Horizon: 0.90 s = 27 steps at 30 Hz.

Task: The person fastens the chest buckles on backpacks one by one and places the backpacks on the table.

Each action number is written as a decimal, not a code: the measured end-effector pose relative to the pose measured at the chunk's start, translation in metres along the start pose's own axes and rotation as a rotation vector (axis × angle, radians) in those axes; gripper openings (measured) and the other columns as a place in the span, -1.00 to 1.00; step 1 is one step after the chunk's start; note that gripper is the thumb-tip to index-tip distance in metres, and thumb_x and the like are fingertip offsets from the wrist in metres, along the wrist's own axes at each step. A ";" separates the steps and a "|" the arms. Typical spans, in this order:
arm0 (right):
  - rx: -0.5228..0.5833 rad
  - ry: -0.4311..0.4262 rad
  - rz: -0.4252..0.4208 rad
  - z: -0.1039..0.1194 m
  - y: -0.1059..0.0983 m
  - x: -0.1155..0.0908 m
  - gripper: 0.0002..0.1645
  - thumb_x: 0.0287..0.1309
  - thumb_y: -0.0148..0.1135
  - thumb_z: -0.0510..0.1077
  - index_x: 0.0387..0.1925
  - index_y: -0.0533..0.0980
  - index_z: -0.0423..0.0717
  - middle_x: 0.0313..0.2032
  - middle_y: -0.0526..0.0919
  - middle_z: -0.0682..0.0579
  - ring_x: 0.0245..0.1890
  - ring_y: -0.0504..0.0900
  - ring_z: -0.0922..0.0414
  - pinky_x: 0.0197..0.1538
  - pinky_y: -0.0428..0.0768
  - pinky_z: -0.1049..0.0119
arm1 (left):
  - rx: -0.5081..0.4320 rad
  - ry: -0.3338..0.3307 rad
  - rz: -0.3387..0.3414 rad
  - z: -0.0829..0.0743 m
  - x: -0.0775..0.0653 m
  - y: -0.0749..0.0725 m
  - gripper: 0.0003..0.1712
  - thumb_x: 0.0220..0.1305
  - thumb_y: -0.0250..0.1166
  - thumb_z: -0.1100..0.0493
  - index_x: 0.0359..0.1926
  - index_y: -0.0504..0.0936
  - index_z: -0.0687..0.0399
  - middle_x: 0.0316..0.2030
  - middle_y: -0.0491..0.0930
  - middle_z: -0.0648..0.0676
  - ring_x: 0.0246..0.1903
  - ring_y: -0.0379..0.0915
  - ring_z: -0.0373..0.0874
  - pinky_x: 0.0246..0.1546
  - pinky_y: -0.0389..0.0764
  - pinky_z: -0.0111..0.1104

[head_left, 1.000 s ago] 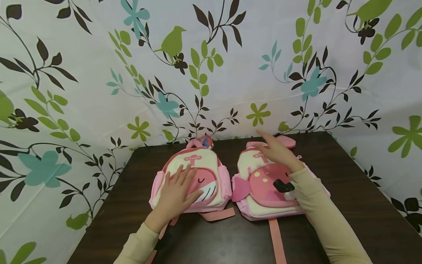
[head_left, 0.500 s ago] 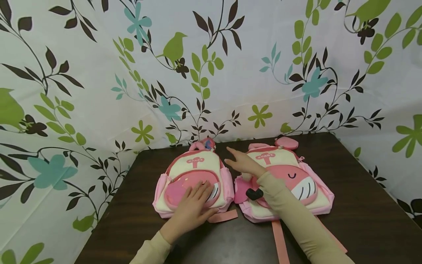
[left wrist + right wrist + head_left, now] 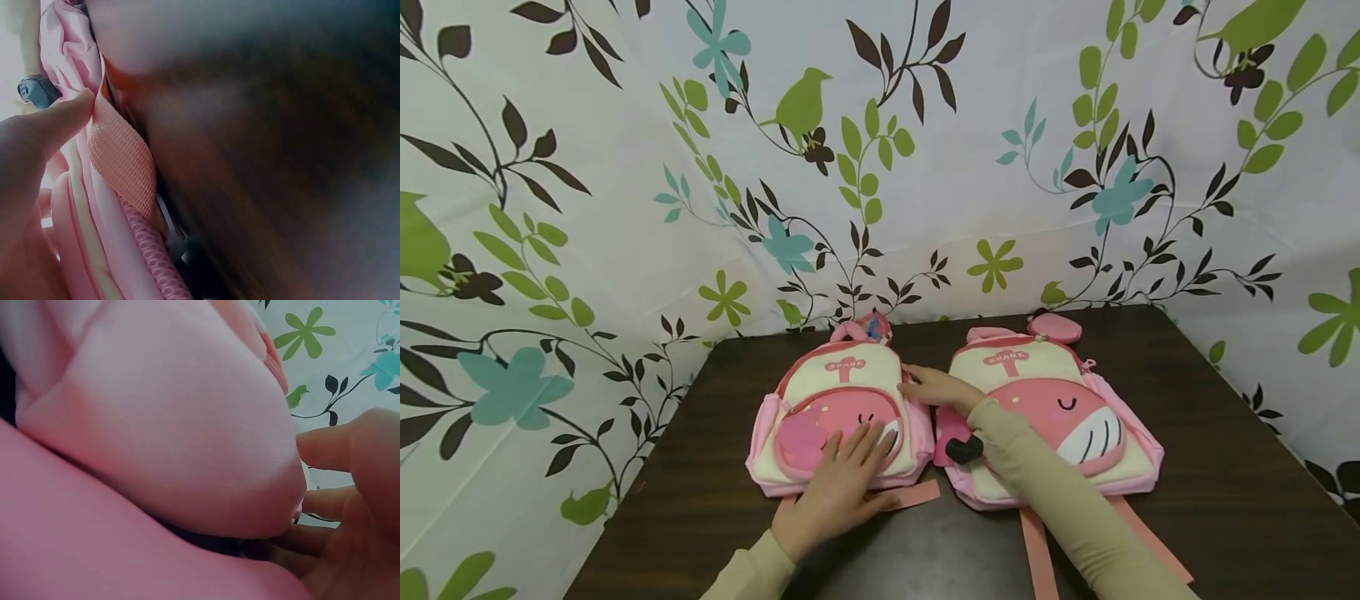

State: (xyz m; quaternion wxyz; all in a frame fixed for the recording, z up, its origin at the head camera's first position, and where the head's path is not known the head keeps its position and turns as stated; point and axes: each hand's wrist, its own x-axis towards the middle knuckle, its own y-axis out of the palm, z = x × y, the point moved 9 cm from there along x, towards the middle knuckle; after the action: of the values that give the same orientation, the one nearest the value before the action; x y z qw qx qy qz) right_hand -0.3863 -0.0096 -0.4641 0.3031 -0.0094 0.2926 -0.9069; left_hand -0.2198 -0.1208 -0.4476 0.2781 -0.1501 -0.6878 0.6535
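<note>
Two pink and cream children's backpacks with whale front pockets lie side by side in the head view. On the lower front of the left backpack (image 3: 842, 371) rests my left hand (image 3: 838, 492), its fingers spread over the whale pocket. Its thumb lies by the bottom edge, near a salmon strap (image 3: 122, 156) in the left wrist view. My right hand (image 3: 942, 387) reaches across the right backpack (image 3: 1052, 417) and touches the left one's upper right side. In the right wrist view, its fingertips meet the edge of the pink side pocket (image 3: 181, 419); some are hidden behind the fabric.
Both bags lie on a dark wooden table (image 3: 1217, 467). Salmon straps (image 3: 1037, 550) trail from the right bag toward the front. A small pink pouch (image 3: 1055, 327) hangs at its top. Behind stands a leaf-and-bird patterned curtain (image 3: 925, 200). A black wrist camera (image 3: 962, 450) sits on my right wrist.
My right hand has moved left and down, from above the right backpack to the left backpack's side. The left hand has slid right and lower across the whale pocket.
</note>
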 end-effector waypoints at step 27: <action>0.213 -0.004 -0.198 0.037 -0.035 -0.011 -0.26 0.25 0.33 0.01 0.39 0.40 -0.19 0.16 0.59 -0.26 0.09 0.59 -0.03 0.09 0.59 0.13 | -0.096 -0.025 -0.189 0.010 0.004 -0.044 0.01 0.15 0.46 -0.24 0.49 0.30 0.10 0.43 0.31 0.19 0.42 0.21 0.11 0.32 0.31 0.10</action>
State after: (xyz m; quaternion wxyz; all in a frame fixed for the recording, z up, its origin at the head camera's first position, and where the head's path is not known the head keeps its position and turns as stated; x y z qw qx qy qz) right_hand -0.3889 -0.0002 -0.4133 0.2121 -0.0076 0.1920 -0.9582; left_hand -0.2216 -0.1308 -0.4036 0.3223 -0.0894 -0.7329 0.5925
